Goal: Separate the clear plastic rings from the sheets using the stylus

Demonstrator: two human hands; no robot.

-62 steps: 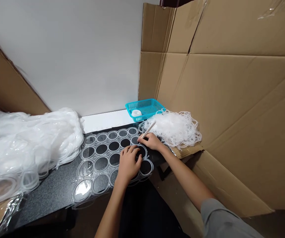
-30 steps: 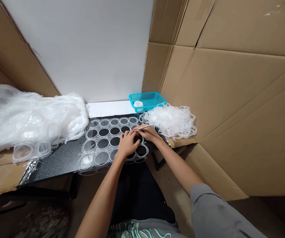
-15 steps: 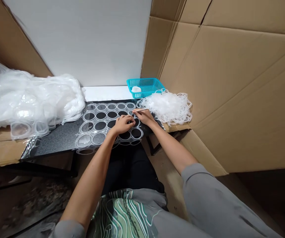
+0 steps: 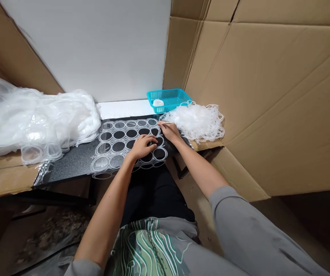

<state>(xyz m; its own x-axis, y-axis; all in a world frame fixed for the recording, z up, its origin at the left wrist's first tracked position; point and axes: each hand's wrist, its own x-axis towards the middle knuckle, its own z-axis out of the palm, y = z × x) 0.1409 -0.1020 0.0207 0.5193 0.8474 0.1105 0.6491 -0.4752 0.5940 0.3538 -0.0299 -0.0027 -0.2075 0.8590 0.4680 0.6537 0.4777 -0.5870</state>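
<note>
Working over a clear sheet of rings (image 4: pixel 125 140), laid on the dark tabletop (image 4: pixel 75 161) straight ahead, with its nearest row hanging past the front edge; resting the left hand (image 4: pixel 144 146) on it, loosely spread, fingers bent, grasping nothing visible; pinching a slender pale tool (image 4: pixel 167 123) between thumb and fingers of the right hand (image 4: pixel 169 131), by the far right corner ring, too small to tell whether touching. Best, in judgement, to hold the sheet flat near the tool but clear of its tip; to steer lightly rather than lean, so as not to tear the film; to watch for drag from the overhanging row. Note the speckled, faintly glossy surface; just beyond the right hand, a tangle of white loops (image 4: pixel 199 120); behind it, a blue basket (image 4: pixel 169 92) with a white roll (image 4: pixel 158 102) inside; to the left, a heap of filmy sheets (image 4: pixel 44 119); at the back, a pale wall panel (image 4: pixel 96 46); along the right, tall folded cardboard (image 4: pixel 268 96).
</note>
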